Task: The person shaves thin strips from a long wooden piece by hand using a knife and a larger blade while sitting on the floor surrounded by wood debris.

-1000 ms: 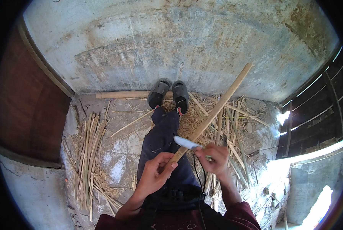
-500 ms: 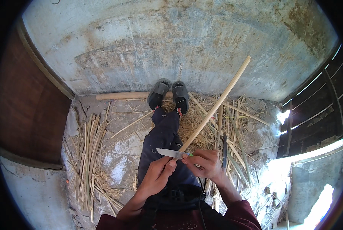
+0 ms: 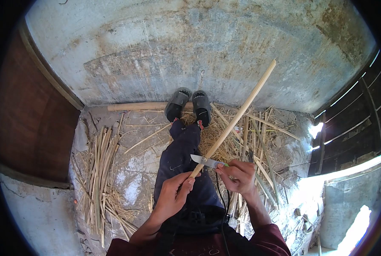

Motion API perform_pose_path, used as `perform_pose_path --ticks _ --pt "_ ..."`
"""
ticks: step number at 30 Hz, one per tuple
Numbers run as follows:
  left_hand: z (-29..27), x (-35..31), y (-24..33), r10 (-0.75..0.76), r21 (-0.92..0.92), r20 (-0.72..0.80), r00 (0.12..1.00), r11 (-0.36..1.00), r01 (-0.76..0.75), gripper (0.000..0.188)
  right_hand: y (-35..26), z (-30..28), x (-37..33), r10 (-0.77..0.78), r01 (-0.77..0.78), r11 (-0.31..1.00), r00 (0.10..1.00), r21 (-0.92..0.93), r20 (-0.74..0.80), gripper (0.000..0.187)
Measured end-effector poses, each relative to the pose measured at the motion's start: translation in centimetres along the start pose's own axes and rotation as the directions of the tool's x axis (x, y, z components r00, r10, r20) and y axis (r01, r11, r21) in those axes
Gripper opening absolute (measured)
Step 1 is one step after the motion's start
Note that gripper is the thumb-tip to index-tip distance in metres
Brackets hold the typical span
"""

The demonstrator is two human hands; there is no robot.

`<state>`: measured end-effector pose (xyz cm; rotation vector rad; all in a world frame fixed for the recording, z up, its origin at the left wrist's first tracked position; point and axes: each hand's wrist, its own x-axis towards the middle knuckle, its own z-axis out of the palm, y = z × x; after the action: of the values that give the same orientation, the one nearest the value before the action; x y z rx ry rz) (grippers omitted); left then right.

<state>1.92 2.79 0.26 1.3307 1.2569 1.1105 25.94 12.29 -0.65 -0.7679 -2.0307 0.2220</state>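
My left hand (image 3: 176, 190) is closed around the near end of a long, pale bamboo strip (image 3: 237, 117). The strip slants up and away to the right, its far end in front of the wall. In my right hand (image 3: 238, 175) is a knife (image 3: 204, 161) with a short silver blade and a partly hidden handle showing some green. The blade lies across the strip just beyond my left hand, its tip pointing left. My fingers cover most of the handle.
A bundle of thin bamboo strips (image 3: 100, 170) lies on the floor at left. Shavings (image 3: 214, 138) and more sticks (image 3: 263, 149) are strewn to the right of my legs. A thick pole (image 3: 135, 106) rests along the base of the concrete wall (image 3: 190, 51). Dark slats (image 3: 352, 115) stand at right.
My right hand and the knife have moved right and slightly away from me, up the strip, leaving a gap from my left hand. The strip's far end has shifted slightly left.
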Motion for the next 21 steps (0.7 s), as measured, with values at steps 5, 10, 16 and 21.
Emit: perform_pose_path --ticks 5,10,16,21 --pt "-0.4 -0.3 0.5 -0.041 0.031 -0.014 0.999 0.999 0.041 0.032 3.3 -1.0 -1.2 0.096 -0.099 0.995 0.986 -0.017 -0.135 0.011" --pt "-0.6 -0.7 -0.2 -0.064 0.023 -0.037 0.997 0.998 0.065 0.031 3.6 -2.4 -0.6 0.152 -0.161 0.987 0.959 -0.018 -0.24 0.012" --pt "0.2 -0.1 -0.5 -0.069 0.018 -0.069 0.995 0.997 0.071 0.023 -1.0 0.1 0.4 -0.053 0.053 0.996 0.999 0.071 -0.003 0.014" --pt "0.7 0.0 0.1 -0.03 0.003 -0.044 0.999 1.0 0.03 0.024 -1.5 1.5 0.5 -0.012 0.01 0.991 1.0 0.134 0.014 0.015"
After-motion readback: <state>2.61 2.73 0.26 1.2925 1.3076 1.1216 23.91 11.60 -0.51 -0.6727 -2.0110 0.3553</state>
